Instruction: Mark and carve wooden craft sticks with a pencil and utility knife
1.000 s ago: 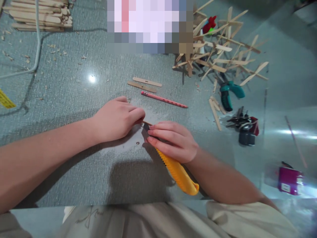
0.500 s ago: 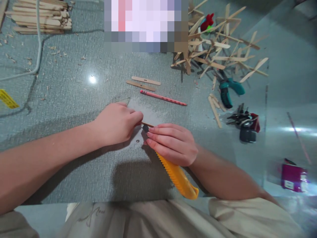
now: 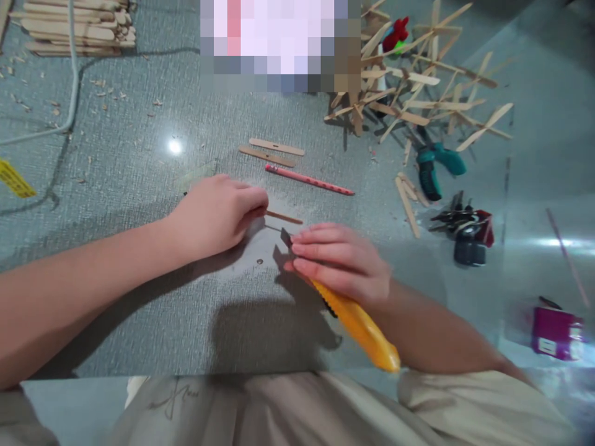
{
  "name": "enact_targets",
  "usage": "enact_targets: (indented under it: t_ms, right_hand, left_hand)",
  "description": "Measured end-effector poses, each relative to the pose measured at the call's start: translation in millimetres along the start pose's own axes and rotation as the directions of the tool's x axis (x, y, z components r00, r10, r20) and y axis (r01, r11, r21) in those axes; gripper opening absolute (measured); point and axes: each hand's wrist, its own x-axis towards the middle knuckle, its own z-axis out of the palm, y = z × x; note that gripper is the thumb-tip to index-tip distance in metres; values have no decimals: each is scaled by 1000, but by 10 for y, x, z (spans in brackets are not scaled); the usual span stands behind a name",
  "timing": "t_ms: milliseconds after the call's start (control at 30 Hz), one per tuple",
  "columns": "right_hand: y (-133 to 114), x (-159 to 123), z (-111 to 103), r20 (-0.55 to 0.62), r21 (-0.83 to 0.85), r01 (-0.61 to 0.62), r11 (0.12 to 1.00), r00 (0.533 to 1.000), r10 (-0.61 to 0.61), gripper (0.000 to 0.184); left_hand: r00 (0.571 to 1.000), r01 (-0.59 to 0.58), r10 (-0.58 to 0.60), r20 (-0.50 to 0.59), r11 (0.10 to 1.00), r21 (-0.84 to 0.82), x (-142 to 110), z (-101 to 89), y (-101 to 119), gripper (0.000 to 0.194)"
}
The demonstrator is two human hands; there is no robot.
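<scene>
My left hand (image 3: 223,214) is closed on a wooden craft stick (image 3: 284,217), whose free end points right, on edge above a pale patch of the table. My right hand (image 3: 341,257) grips a yellow utility knife (image 3: 365,325) near its front. The dark blade (image 3: 286,236) sits just below the stick's free end, seemingly apart from it. Beyond the hands lie a pink pencil (image 3: 309,179) and two craft sticks, a pale one (image 3: 277,147) and a browner one (image 3: 266,156), each with a small mark at its middle.
Crossed craft sticks (image 3: 409,105) pile up at the back right, near teal-handled pliers (image 3: 430,170) and a bunch of keys (image 3: 465,232). Bundled sticks (image 3: 77,28) lie at the back left beside a pale cable (image 3: 73,80). A purple box (image 3: 556,333) is far right.
My right hand and the knife have moved right, and the blade has come away from the stick. More of the stick now shows past my left fingers.
</scene>
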Motion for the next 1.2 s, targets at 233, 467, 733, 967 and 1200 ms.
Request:
enact_targets:
  t_ms: [233, 467, 733, 967, 1200]
  right_hand:
    - [239, 45, 41, 92, 81, 126, 989, 987, -134, 13]
    - [213, -5, 56, 130, 65, 96, 993, 986, -104, 13]
    - [169, 55, -15, 228, 6, 39, 999, 973, -40, 15]
    - [156, 40, -8, 212, -13, -5, 1000, 977, 7, 20]
    - [165, 14, -20, 234, 16, -105, 994, 967, 98, 33]
  left_hand:
    - [997, -79, 79, -15, 997, -2, 21, 78, -35, 28]
    - [997, -69, 65, -36, 989, -128, 22, 95, -76, 24]
    - [996, -63, 52, -75, 987, -151, 21, 121, -79, 24]
    - [997, -44, 34, -62, 984, -174, 27, 124, -83, 24]
    - [999, -23, 15, -46, 982, -186, 39, 116, -75, 26]
